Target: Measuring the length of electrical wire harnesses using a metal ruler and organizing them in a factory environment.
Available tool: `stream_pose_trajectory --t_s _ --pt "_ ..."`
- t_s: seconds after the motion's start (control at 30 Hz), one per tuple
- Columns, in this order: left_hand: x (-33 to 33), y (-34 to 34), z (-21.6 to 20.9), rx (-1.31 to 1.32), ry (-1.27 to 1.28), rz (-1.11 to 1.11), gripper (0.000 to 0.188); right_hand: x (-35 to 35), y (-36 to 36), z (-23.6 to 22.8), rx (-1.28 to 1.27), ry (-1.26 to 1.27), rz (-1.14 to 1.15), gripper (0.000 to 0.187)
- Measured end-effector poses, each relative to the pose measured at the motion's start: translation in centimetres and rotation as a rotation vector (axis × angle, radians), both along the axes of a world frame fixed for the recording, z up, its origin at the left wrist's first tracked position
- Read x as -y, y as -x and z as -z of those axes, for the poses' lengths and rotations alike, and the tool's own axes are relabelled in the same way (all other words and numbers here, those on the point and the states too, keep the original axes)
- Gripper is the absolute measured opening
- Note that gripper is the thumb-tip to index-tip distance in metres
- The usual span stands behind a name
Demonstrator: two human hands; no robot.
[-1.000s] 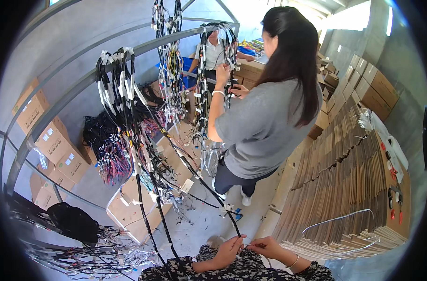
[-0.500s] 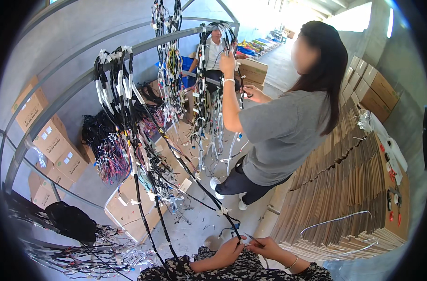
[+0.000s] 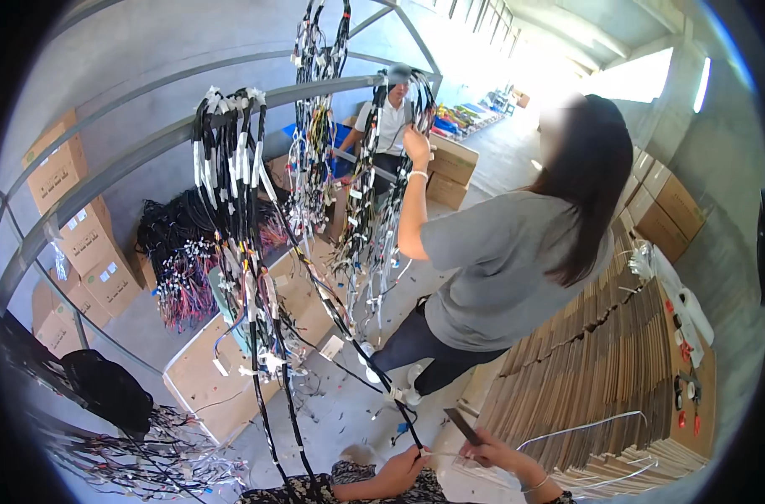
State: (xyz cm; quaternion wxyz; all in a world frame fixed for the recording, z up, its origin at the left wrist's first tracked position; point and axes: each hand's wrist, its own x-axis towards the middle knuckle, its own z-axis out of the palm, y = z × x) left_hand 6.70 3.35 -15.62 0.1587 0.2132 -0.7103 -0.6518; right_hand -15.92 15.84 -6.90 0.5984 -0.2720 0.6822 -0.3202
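Observation:
My left hand (image 3: 399,473) is closed around the lower end of a black-wrapped wire harness (image 3: 353,332), which hangs slanting down from a metal rail (image 3: 181,126). In my right hand (image 3: 498,456) is a flat, dark, straight-edged piece (image 3: 463,427) whose kind I cannot make out. A thin pale strip (image 3: 446,454) stretches between the two hands. More black harness branches (image 3: 263,420), banded in white, run down beside my left forearm. White connectors and loose coloured wires hang along the harness.
A person in a grey shirt (image 3: 517,260) stands ahead, one hand at hanging harnesses (image 3: 391,160); another person (image 3: 395,118) is behind. Flattened cardboard (image 3: 576,378) is stacked at right, with scissors (image 3: 697,412) on top. Cartons (image 3: 89,235) and a harness pile (image 3: 181,260) are at left.
My right hand has moved right, away from my left, with the dark piece now raised and the pale strip drawn out between them. The view has shifted; the other person's head has turned.

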Motion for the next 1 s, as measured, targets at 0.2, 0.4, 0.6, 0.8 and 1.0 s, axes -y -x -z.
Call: stream_pose_trajectory --t_s 0.2,0.4,0.6,0.8,1.0 --pt "-0.3 0.1 1.4 -0.043 0.297 0.0 0.031 -4.7 4.0 6.8 0.147 -0.53 0.177 0.029" --pt "0.3 0.2 3.2 -0.054 0.199 -0.236 0.037 -8.5 5.0 9.7 0.64 -0.239 0.338 0.03" --pt "1.9 -0.5 1.9 0.141 -0.06 -0.073 0.04 -6.3 2.2 8.9 0.043 -0.163 0.152 0.018" --pt "2.0 -0.4 -1.3 -0.072 -0.415 0.108 0.022 -0.9 -1.6 7.3 -0.013 0.081 0.054 0.019" --pt "3.2 -0.6 -2.9 0.104 -0.479 0.107 0.018 -0.7 -2.9 5.5 0.245 -0.082 -0.148 0.025"
